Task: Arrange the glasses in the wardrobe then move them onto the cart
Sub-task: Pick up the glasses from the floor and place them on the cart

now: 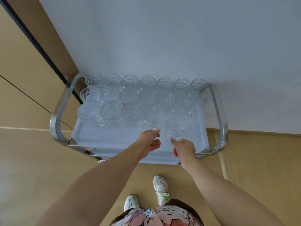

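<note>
Two glass mugs were pinched by their handles, one [154,119] in the left hand [150,141], one [175,128] in the right hand [184,148], above the cart [114,139]; they were best lowered upright beside the front row, without knocking neighbours

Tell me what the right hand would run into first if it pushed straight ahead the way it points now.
Probably the second row of glasses on the cart. The right hand grips a glass and points toward the wall; depth is hard to judge.
</note>
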